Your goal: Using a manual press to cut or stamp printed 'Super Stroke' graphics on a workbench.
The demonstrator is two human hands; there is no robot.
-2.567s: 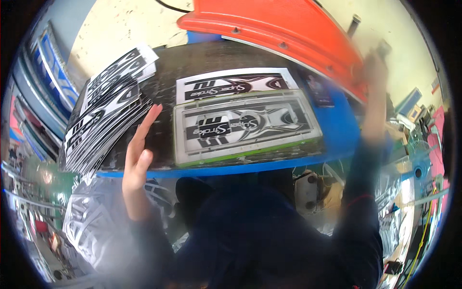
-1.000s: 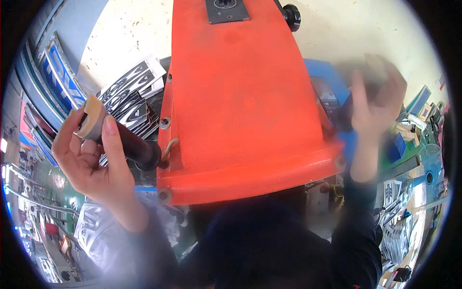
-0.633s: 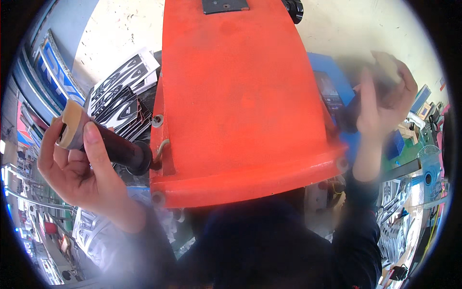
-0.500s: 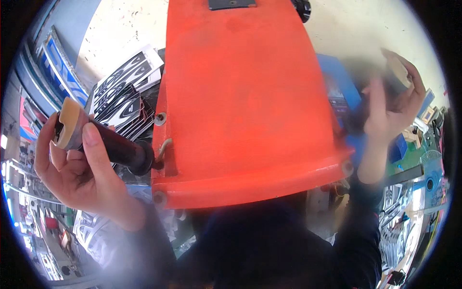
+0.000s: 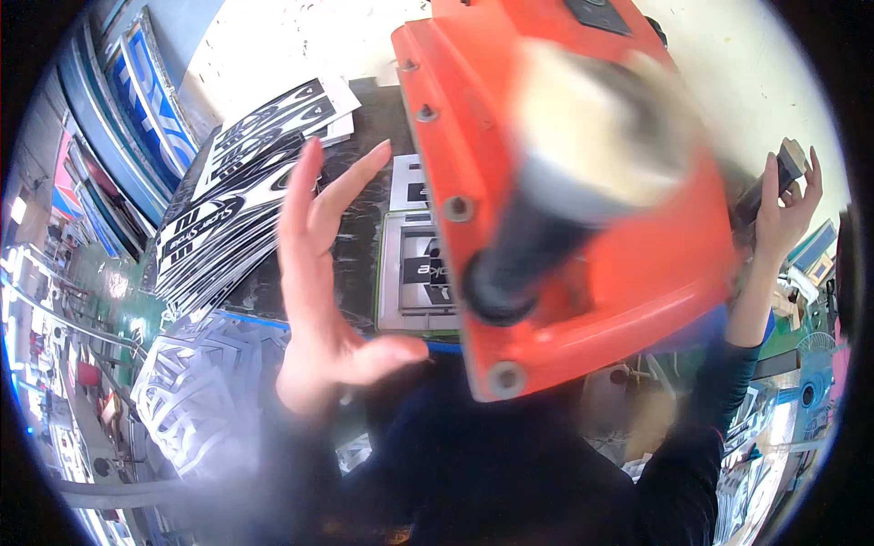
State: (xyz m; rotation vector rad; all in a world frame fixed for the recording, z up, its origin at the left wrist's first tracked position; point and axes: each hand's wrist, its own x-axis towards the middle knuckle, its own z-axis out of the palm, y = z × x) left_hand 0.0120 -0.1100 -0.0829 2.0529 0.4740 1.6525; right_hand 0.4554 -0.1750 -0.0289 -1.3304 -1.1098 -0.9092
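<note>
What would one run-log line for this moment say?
left hand: open, empty | right hand: gripping black handle | orange press lid: tilted up | printed sheets: stacked left

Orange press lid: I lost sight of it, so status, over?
Left hand open, off the blurred near handle. Right hand grips the far handle. Orange press lid tilted above the printed sheet.

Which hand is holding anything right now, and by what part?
The left hand is open and holds nothing. The right hand touches the dark handle at the orange press lid's right side; whether it grips is unclear.
</note>
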